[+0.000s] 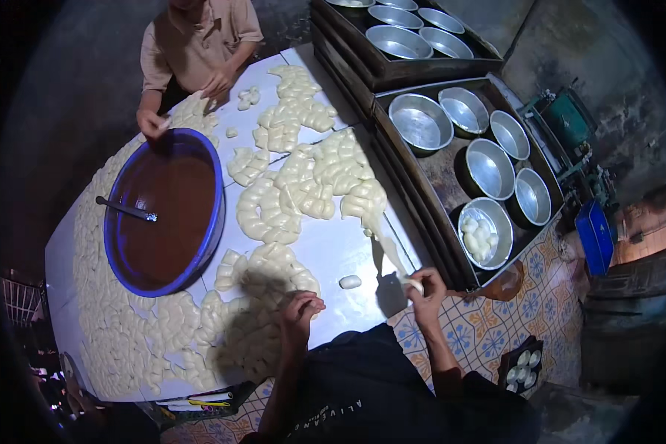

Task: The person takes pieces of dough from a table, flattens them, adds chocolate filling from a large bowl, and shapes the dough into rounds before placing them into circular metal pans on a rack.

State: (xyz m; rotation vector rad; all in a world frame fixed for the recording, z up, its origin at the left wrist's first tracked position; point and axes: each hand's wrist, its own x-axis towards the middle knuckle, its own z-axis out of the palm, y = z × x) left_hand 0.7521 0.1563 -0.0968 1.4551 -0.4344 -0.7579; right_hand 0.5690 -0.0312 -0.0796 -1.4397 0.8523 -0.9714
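Note:
My right hand (pixel 425 296) pinches the end of a long, stretched strand of pale dough (pixel 388 248) that runs up to the dough pieces (pixel 325 177) spread over the white tiled table (pixel 359 307). My left hand (pixel 300 314) has curled fingers beside the near mound of dough (pixel 266 270); what it holds, if anything, I cannot make out. A small loose dough lump (pixel 349 282) lies between my hands. A blue basin (pixel 214 222) of brown liquid, with a spoon (pixel 126 207) in it, stands at left. Many more dough pieces cover the table around it.
Another person (pixel 200 37) works at the far side, hands on dough. At right, dark trays (pixel 388 152) hold several round metal pans (pixel 490 169), the nearest with dough lumps in it. Beyond are a green machine (pixel 573 122), a blue container (pixel 592 237) and a patterned floor (pixel 540 296).

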